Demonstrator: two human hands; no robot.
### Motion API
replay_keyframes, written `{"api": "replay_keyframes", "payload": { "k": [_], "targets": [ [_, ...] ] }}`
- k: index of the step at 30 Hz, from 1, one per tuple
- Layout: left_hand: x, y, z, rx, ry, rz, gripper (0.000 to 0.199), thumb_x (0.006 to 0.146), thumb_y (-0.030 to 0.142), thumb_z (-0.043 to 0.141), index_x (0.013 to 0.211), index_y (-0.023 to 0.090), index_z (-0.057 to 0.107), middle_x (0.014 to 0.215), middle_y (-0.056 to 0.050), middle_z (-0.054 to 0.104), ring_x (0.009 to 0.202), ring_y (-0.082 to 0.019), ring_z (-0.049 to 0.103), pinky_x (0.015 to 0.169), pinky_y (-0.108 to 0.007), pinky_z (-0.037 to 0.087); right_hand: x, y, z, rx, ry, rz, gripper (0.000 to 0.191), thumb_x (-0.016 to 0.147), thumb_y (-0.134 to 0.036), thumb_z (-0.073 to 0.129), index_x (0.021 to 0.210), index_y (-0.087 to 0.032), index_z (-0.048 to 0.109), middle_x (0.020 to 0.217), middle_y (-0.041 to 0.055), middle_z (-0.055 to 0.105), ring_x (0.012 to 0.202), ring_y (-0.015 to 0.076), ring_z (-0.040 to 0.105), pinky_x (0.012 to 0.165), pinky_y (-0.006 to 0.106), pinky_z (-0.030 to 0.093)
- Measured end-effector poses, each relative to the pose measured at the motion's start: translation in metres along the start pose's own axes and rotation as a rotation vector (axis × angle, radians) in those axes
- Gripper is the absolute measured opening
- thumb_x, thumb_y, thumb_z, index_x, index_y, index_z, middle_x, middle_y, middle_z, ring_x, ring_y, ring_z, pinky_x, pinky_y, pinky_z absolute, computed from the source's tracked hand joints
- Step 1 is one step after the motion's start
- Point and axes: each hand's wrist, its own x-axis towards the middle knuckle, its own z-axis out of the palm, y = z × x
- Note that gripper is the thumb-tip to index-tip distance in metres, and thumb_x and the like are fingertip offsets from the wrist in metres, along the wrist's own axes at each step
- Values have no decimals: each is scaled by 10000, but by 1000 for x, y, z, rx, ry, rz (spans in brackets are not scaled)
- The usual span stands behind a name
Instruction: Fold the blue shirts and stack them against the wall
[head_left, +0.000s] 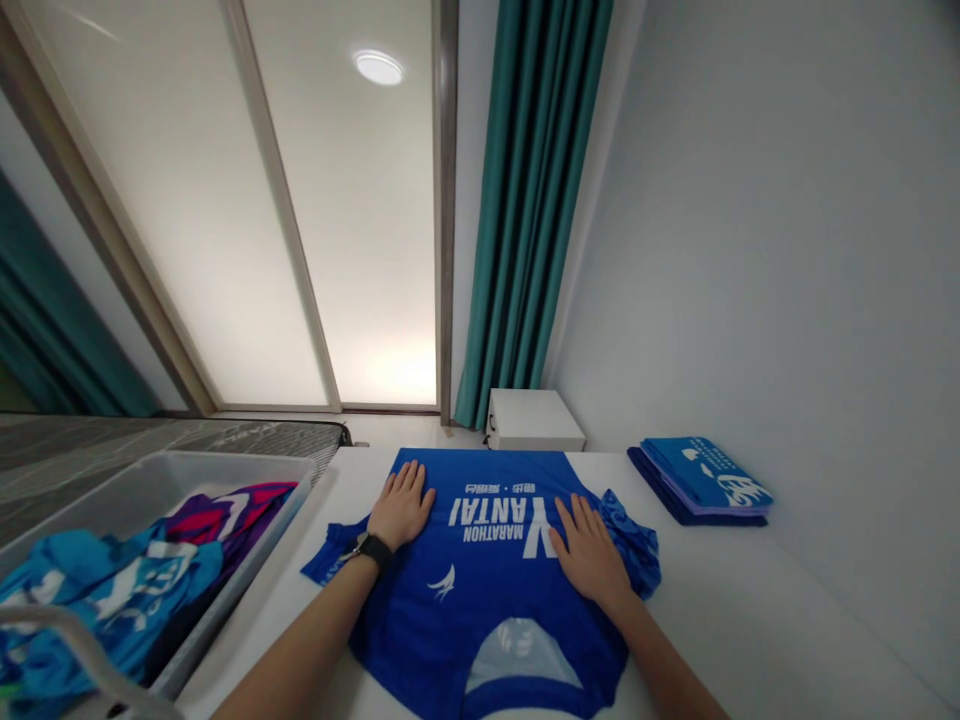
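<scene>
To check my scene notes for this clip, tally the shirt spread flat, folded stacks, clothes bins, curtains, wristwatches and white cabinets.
Spread shirt: 1
Folded stack: 1
Clothes bin: 1
Teal curtains: 2
Wristwatch: 1
White cabinet: 1
Total: 7

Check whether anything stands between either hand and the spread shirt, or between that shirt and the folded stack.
Nothing visible does. The left hand and right hand rest on the spread shirt; the folded stack lies beyond its bunched sleeve, across the tabletop.
</scene>
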Motion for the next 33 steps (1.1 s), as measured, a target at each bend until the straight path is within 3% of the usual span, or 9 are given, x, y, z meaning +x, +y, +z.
{"api": "replay_keyframes", "payload": {
  "k": [4,7,10,12,16,22,27,30,33],
  "targets": [
    [-13,-2,-1,7,19,-8,587,973,406,308,1458,79,366,1536,-121,310,1434,-248,255,1162,-421,219,-12,-12,-6,-17,-15,-10,608,960,-468,293,1477,-156,354,1542,142,300,1433,295,219,1149,432,162],
    [-24,-7,-2,1,30,3,584,972,413,309,1457,93,374,1533,-108,319,1430,-242,266,1163,-420,224,-19,-19,-14,-34,10,-38,596,943,-496,336,1431,-171,441,1468,163,417,1366,329,338,1108,448,228],
    [-31,-11,-2,-4,32,15,579,971,419,307,1454,109,385,1534,-97,322,1428,-238,271,1164,-413,230,-8,-19,-22,-33,63,-88,498,949,-419,344,1336,-177,545,1254,165,583,1182,314,503,1019,441,326],
    [-33,-11,-3,2,37,15,575,969,411,311,1451,108,391,1532,-98,327,1428,-238,273,1164,-411,233,9,-16,-26,-8,94,-111,454,956,-338,324,1297,-166,569,1177,149,610,1105,283,538,975,409,364],
    [-34,-10,-3,6,52,11,560,969,399,310,1446,118,402,1522,-96,352,1423,-239,287,1160,-416,239,55,-12,-22,19,109,-112,468,942,-268,330,1328,-100,533,1346,158,520,1251,264,450,1044,355,320],
    [-30,-11,-11,-19,32,-4,527,956,404,357,1406,148,455,1494,-91,416,1392,-245,343,1126,-406,278,105,-11,-2,3,-8,-23,545,959,-300,289,1428,-45,402,1508,157,359,1386,255,315,1136,379,206],
    [-4,-20,-25,-41,36,-16,478,947,358,370,1353,142,499,1356,-107,562,1236,-247,508,1026,-390,390,110,-12,11,9,-75,-22,586,974,-385,239,1492,-114,294,1571,100,230,1450,238,169,1161,465,104],
    [16,-28,-22,-13,66,-10,508,946,337,379,1405,129,438,1445,-110,474,1326,-240,421,1099,-375,312,104,-13,11,24,-76,-104,591,975,-407,232,1500,-140,280,1579,88,207,1455,216,151,1166,447,84],
    [32,-30,-13,0,9,-45,518,964,360,349,1425,134,414,1508,-113,389,1398,-245,326,1148,-405,233,99,-11,9,39,-61,-121,576,976,-418,242,1498,-181,291,1579,79,216,1451,205,167,1166,433,85]
  ]
}}
